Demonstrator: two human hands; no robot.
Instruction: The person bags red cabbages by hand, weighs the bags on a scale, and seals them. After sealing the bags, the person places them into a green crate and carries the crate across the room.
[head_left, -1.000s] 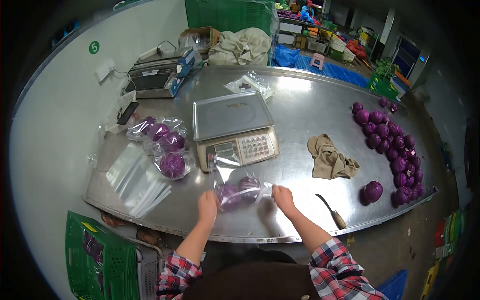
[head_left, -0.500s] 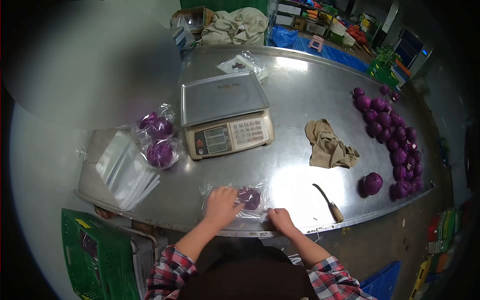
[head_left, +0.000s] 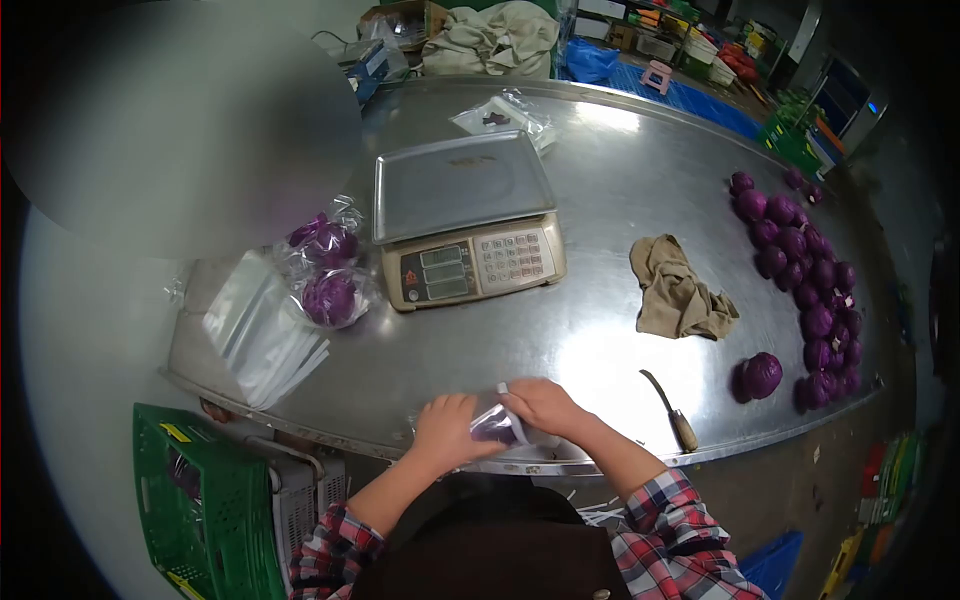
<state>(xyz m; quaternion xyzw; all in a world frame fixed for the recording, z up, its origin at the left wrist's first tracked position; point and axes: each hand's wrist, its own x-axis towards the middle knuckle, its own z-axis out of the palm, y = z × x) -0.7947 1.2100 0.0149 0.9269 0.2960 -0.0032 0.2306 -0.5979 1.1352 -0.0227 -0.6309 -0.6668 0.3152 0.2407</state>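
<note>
From where I stand I count one silver-topped scale point(head_left: 464, 225) on the table point(head_left: 590, 150), one curved knife point(head_left: 683, 428), one brown cloth point(head_left: 680, 290) and one stack of clear bags point(head_left: 262, 335). One cabbage point(head_left: 763, 375) sits alone; the heap point(head_left: 806, 295) beyond it looks like a little over twenty, though they overlap. At least three bagged cabbages point(head_left: 330, 298) lie left of the scale, and at least one wrapped cabbage point(head_left: 493, 425) at the near edge. Behind, I see one pink stool point(head_left: 655, 76).
</note>
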